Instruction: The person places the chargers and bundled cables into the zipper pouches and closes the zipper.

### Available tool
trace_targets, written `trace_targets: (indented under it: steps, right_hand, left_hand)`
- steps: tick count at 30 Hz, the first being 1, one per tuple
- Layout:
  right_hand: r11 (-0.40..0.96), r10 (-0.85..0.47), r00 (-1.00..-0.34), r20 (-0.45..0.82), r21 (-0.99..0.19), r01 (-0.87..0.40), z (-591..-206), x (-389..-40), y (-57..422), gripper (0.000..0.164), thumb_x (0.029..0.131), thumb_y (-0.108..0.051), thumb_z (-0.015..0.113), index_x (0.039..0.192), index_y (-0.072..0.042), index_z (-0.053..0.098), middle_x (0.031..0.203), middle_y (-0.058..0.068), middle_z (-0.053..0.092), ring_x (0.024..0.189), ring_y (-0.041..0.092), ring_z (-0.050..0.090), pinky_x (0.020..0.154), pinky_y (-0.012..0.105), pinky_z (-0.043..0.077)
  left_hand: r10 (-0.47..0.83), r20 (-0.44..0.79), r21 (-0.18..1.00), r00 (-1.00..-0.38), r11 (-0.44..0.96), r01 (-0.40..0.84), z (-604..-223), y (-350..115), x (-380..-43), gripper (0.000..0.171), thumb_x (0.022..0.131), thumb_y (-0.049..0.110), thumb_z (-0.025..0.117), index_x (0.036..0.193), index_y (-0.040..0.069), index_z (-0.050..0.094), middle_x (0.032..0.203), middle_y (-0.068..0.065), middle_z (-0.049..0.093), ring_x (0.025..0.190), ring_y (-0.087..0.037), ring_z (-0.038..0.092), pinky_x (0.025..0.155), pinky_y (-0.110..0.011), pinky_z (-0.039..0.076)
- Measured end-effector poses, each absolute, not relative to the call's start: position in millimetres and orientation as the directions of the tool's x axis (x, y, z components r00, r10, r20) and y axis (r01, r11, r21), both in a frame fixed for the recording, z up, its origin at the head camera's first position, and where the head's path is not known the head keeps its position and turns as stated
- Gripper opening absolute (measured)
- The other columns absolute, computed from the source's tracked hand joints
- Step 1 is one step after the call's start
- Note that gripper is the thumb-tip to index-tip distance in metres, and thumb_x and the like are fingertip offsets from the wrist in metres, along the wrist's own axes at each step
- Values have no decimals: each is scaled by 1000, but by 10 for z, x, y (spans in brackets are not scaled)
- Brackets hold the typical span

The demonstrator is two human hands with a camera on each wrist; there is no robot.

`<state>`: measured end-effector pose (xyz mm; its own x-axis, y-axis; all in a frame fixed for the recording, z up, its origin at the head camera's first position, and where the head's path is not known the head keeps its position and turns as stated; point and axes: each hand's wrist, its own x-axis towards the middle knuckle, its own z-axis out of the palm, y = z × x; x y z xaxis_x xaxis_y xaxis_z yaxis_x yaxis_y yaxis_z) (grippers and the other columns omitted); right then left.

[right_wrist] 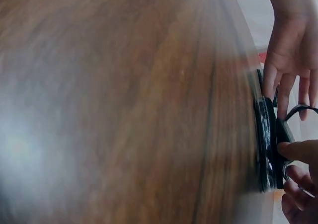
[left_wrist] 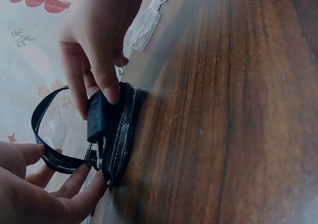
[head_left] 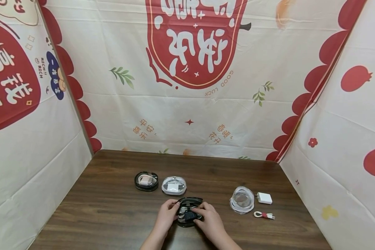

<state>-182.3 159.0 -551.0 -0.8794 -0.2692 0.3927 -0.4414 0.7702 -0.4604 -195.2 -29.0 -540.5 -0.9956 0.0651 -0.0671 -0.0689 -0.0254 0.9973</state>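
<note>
A small oval case (head_left: 190,199) with clear sides and black zipped trim lies unzipped near the table's front, its lid raised. My left hand (head_left: 166,216) grips the case at its left side, fingers on the rim and lid band in the left wrist view. Between the thumb and fingers of my right hand (head_left: 210,221) is a black charger plug (left_wrist: 98,118), pinched at the case's opening. A pale cable (head_left: 182,210) shows inside, partly hidden by the plug and fingers.
Beyond my hands sit a closed black-trimmed case (head_left: 146,181) and a closed white-trimmed case (head_left: 174,185), each holding a charger and cable. To the right lie a clear, white-edged round case (head_left: 242,200), a white charger plug (head_left: 264,198) and a short white cable (head_left: 264,215) with a red tie.
</note>
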Motion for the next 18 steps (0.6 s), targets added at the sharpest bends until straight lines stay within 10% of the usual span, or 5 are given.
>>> trace_targets:
  steps: [18]
  right_hand:
    - [762, -203, -929, 308, -546, -347, -5430, -1821, 1621, 23, 77, -10, 78, 100, -9, 75, 93, -5, 63, 90, 17, 56, 78, 37, 50]
  left_hand:
    - [85, -67, 997, -994, -36, -70, -5416, -319, -1970, 28, 97, 10, 55, 113, -13, 58, 105, -22, 62, 100, -33, 58, 77, -49, 56]
